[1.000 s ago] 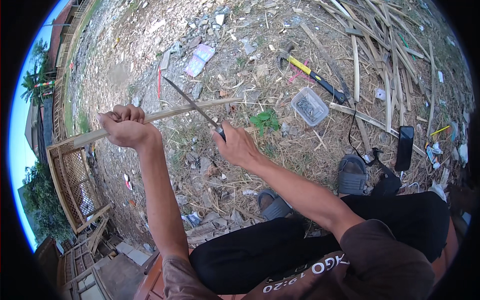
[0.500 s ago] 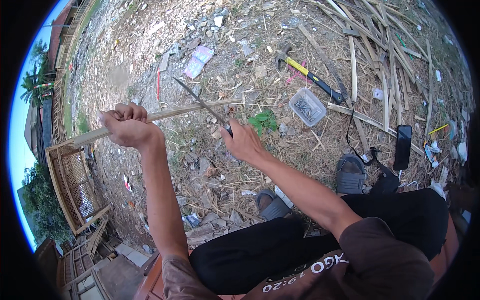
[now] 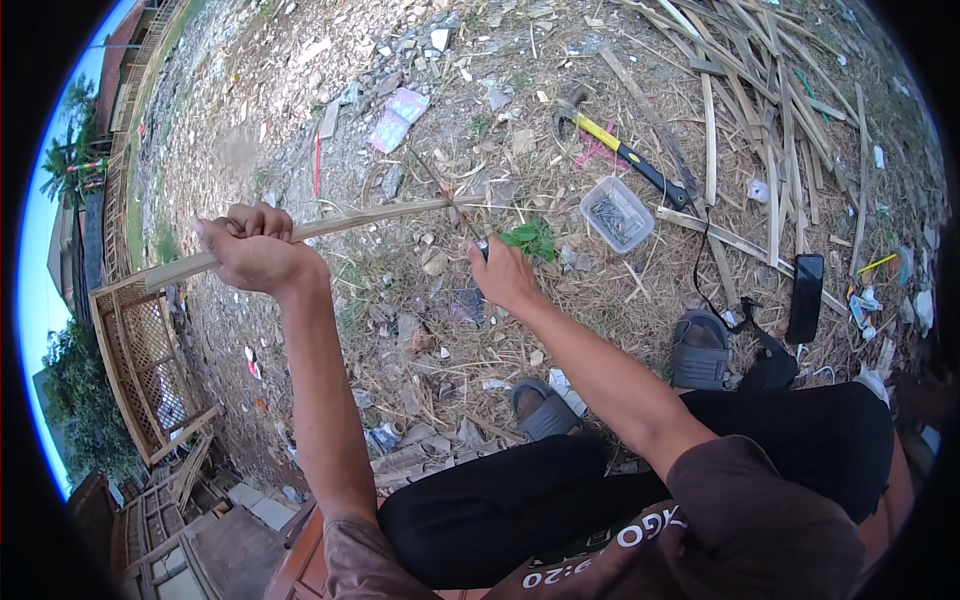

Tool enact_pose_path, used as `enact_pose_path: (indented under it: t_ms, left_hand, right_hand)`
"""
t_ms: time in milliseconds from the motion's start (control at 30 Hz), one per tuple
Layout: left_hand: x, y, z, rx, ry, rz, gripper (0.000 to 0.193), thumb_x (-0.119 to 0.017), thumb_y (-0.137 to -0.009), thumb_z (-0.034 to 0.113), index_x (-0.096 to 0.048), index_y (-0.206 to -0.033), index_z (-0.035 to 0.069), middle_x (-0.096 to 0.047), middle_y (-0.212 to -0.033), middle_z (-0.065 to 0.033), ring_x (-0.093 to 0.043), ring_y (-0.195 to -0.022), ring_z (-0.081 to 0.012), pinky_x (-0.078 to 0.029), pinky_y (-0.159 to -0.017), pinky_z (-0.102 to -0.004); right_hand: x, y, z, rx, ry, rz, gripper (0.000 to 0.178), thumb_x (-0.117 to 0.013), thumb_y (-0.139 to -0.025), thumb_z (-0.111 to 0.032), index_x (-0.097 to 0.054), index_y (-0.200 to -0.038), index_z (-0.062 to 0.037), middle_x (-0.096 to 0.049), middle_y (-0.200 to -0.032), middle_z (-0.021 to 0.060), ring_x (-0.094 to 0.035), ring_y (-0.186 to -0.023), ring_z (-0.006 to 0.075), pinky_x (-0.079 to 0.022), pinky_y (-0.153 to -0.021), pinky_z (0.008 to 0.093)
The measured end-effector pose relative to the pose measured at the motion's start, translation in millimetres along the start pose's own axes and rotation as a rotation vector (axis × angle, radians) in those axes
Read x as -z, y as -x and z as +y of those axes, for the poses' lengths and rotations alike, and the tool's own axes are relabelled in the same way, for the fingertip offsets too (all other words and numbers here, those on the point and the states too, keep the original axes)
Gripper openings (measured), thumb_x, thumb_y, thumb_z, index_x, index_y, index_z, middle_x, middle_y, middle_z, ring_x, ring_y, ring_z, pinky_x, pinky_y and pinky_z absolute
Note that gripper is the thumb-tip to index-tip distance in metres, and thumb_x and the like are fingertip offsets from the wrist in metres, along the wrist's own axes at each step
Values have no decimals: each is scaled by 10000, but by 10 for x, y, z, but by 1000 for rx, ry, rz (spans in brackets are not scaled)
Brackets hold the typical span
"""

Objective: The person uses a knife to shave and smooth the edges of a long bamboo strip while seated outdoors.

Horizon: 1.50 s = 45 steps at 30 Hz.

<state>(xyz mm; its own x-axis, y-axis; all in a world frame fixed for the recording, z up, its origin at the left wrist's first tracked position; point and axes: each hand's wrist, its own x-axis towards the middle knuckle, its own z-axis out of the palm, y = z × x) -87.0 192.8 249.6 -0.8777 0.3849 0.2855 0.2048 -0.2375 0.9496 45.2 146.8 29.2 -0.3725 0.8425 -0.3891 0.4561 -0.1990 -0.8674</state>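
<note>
A long pale bamboo strip [image 3: 370, 214] runs across in front of me, slightly rising to the right. My left hand [image 3: 255, 250] is closed around it near its left end, fingers curled over the top. In my right hand [image 3: 505, 270] is a knife [image 3: 437, 182], its dark handle mostly hidden by the fingers. The long narrow blade slants up and to the left, crossing the strip close to its thin right end. Blade and strip appear to touch there.
A claw hammer [image 3: 625, 152] and a clear plastic box [image 3: 617, 216] of nails lie to the right. Beyond them is a pile of strips [image 3: 770, 110]. A phone [image 3: 805, 300] rests by my sandalled foot [image 3: 703, 350]. A lattice panel [image 3: 145, 365] stands at the left.
My right hand has moved right with the knife, sliding the blade along the strip toward its right end. The left hand keeps its hold, almost unmoved.
</note>
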Motion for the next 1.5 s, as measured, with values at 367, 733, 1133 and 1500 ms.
enact_pose_path:
  t_ms: [367, 733, 1133, 1500]
  left_hand:
    - [-8, 46, 42, 2, -24, -46, 422, -297, -1018, 393, -237, -681, 146, -240, -584, 22, -211, -495, -104, -176, -446, -285]
    - [-45, -39, 20, 24, -32, 38, 368, -296, -1016, 337, -225, -714, 139, -230, -603, 20, -184, -517, -104, -177, -455, -295]
    - [-127, -118, -12, 10, -41, 39, 402, -317, -1015, 341, -214, -678, 147, -233, -598, 27, -201, -510, -111, -174, -466, -290]
    - [-106, -100, -6, 7, -53, 33, 408, -319, -1017, 338, -265, -673, 125, -242, -594, 18, -204, -505, -112, -182, -458, -293]
  right_hand:
    - [12, 4, -29, -87, -27, -32, 431, -477, -957, -349, -549, -948, 76, -630, -768, 295, -626, -781, 479, -493, -731, 527]
    - [41, -108, 3, -72, 4, -95, 411, -476, -955, -320, -522, -1019, 83, -625, -781, 311, -630, -783, 481, -496, -740, 530]
    - [38, -80, 146, -192, 54, -23, 415, -501, -945, -334, -549, -961, 78, -642, -801, 297, -637, -809, 474, -496, -754, 531]
    - [17, -27, 216, -168, 42, -79, 428, -487, -947, -354, -554, -961, 69, -628, -848, 341, -625, -849, 490, -488, -785, 548]
